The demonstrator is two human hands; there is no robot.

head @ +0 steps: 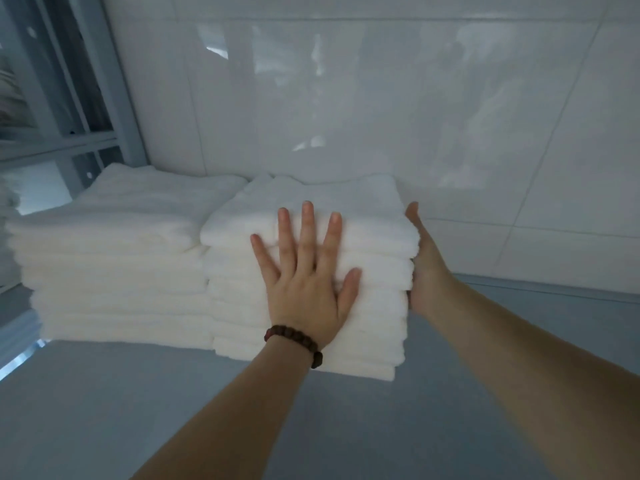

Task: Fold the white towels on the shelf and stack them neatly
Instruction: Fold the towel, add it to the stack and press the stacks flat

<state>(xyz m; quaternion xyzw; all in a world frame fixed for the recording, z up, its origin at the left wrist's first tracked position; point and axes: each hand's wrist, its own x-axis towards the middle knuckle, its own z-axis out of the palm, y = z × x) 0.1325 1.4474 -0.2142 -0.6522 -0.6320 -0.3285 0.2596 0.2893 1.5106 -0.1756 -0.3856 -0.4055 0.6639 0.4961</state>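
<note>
My left grip [304, 271] lies flat against the front face of the right-hand stack of towels [349, 206], fingers straight and spread, nothing pinched. My right grip [424, 268] is just as open, its palm pressed to the stack's right side with the fingertips reaching up past the top towel. The stack stands on the grey shelf [138, 410], close to the tiled wall [381, 98] and touching a second, wider stack [114, 258] on its left.

As I judge it, the folding here is done and I am squaring up. The lower towels jut out further toward me than the upper ones, so the front face slopes. To do this well I should press with the whole palm, not the fingertips — soft terry dents under a point load and the dent shows. I would push the low layers back with the heel of my left grip while the right one holds the side as a fence, so nothing slides off to the right. The neighbouring stack braces the left side for me.

Light, even pressure is enough — too hard a shove would ride the top towels back against the wall and rumple their folded edges.
</note>
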